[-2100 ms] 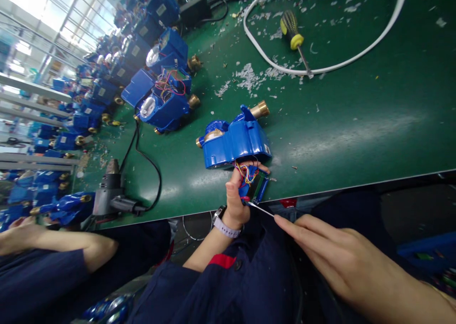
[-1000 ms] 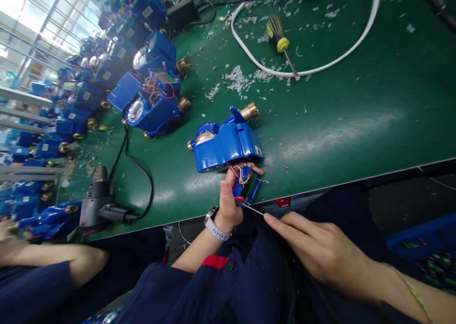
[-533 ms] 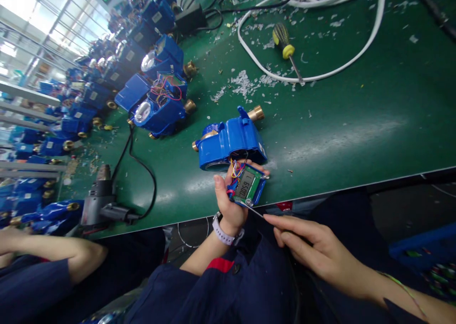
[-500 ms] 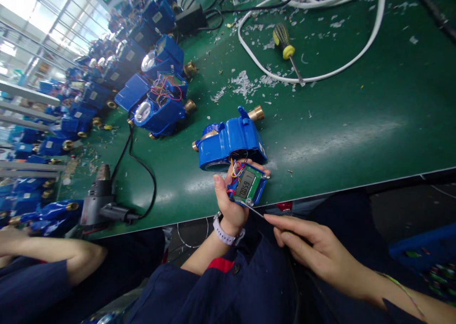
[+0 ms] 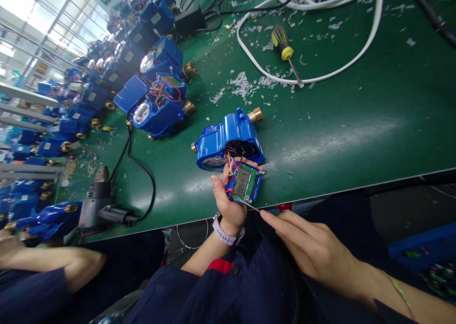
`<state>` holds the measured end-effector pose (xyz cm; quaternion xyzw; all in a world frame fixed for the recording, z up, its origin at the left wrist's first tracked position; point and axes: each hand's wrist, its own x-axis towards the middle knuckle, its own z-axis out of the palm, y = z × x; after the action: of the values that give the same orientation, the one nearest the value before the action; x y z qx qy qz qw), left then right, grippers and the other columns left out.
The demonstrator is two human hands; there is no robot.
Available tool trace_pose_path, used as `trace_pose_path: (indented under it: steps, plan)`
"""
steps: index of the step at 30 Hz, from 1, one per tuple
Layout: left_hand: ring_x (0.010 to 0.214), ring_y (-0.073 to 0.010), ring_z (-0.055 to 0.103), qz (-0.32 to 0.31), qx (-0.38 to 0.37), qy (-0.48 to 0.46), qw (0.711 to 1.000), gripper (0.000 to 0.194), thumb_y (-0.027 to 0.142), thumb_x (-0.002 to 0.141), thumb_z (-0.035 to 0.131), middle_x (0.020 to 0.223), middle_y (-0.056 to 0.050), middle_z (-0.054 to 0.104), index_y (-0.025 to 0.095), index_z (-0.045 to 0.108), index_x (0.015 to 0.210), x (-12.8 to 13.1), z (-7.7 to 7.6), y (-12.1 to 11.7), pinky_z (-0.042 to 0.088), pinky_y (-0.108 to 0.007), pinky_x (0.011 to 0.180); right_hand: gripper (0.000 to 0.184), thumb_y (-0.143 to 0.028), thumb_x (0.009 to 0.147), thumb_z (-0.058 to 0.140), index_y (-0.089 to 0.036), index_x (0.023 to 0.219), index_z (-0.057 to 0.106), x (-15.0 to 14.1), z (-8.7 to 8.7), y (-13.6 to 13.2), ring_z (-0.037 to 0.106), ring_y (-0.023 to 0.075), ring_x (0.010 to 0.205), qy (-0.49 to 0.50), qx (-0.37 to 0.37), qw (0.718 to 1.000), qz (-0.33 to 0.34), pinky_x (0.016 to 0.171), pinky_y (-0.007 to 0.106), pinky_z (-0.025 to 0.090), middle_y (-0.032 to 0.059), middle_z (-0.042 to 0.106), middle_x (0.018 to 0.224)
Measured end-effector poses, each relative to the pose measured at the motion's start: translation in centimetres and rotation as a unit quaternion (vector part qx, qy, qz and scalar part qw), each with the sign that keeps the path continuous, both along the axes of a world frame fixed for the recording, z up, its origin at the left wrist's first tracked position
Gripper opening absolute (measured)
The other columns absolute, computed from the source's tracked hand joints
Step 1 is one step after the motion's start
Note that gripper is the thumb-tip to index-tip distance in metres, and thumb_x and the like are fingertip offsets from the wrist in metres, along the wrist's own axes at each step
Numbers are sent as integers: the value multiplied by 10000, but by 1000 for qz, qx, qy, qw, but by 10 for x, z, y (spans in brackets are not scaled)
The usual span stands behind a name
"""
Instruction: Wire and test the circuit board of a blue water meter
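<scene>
- Cradling the board (image 5: 245, 183), our left hand (image 5: 232, 210) curls behind it, thumb apart, just below the meter (image 5: 233, 131).
- Pinching a thin tool (image 5: 252, 207), our right hand (image 5: 309, 242) sits below and right of the meter; the tip's at the board, contact unclear.
- Done: we see the board out of the meter, wires (image 5: 232, 169) joining them, digits (image 5: 242, 185) showing.
- Unfinished, we judge: the tool's work, and the meter lies open.

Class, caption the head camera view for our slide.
Left hand cradles a wired display board; right hand holds a thin metal rod to its near edge.
</scene>
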<state>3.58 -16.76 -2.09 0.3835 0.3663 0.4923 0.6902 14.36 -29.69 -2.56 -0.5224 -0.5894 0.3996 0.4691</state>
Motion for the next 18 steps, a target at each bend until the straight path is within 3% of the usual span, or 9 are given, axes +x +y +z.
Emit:
trace_pose_path:
  steps: [3,5,8,11,14,16,18]
  plan:
    - [1069,-294,679,-9,-10,7,1000,616,709,872,386,911,-96,733,173,662,996,-1,2,0,509,-486,1000,391,-237,1029,402,-161,1369,580,-2,0,0,633,123,608,80,-101,991,23,574,230,550,54,684,813]
    - [1064,-294,682,-11,-17,5,1000,621,713,871,376,891,-92,733,174,661,990,-1,3,0,513,-487,994,393,-268,1040,393,-164,1377,567,-2,3,-1,636,124,604,105,-133,985,26,564,230,548,39,676,778]
    - [1090,-304,670,-24,-25,21,999,664,736,865,344,901,-102,732,169,655,1018,0,2,-2,502,-502,1001,416,-205,1017,391,-187,1407,532,4,6,1,699,175,855,15,-56,998,26,739,291,581,88,719,973]
    - [1119,-309,653,-51,-18,45,997,700,767,856,339,989,-112,728,180,631,1100,0,-4,-9,496,-505,1006,527,-120,988,344,-181,1511,380,14,8,7,721,183,778,-104,-22,992,60,688,292,594,86,745,1005]
    - [1181,-315,615,-110,14,51,992,789,834,821,307,1152,-126,689,202,592,1197,-6,-11,-13,467,-496,1050,576,-83,967,339,-161,1537,329,20,11,15,721,194,669,-172,-12,981,92,618,288,592,79,762,920]
    - [1236,-325,576,-169,55,81,981,855,875,767,340,1268,-134,635,218,554,1270,-15,-11,-10,424,-486,1102,561,-87,973,343,-165,1527,355,23,14,20,740,207,780,-170,-4,981,98,675,295,603,97,757,1015]
    - [1317,-335,507,-274,109,135,946,836,807,748,522,1351,-144,580,222,503,1345,-25,-8,-1,361,-475,1160,535,-98,985,343,-181,1511,390,26,18,23,728,214,937,-145,-2,985,96,763,302,604,97,721,1160]
